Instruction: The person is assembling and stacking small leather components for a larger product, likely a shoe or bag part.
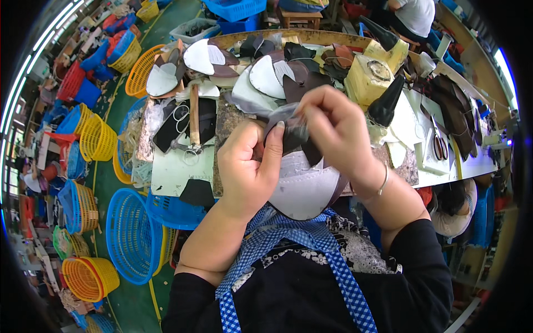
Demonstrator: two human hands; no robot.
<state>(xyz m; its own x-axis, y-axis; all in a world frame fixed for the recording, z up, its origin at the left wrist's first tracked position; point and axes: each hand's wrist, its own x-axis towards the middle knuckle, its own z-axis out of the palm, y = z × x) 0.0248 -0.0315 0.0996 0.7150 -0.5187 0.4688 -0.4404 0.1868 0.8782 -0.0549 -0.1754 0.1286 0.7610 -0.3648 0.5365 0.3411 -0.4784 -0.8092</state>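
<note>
both hands (252, 166) pinching dark leather piece (292, 136)

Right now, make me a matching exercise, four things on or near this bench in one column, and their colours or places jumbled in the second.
1. hammer
2. scissors
3. basket
4. dark piece

A. blue, on the floor at left
B. pinched between both hands
C. right side of bench
D. left of the hands, handle pointing away

Pairs: 1-D, 2-C, 3-A, 4-B

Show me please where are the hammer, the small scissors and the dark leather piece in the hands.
hammer (194, 116), head view, wooden handle.
small scissors (180, 114), head view, finger loops.
dark leather piece (293, 136), head view, middle, between both hands.
</note>
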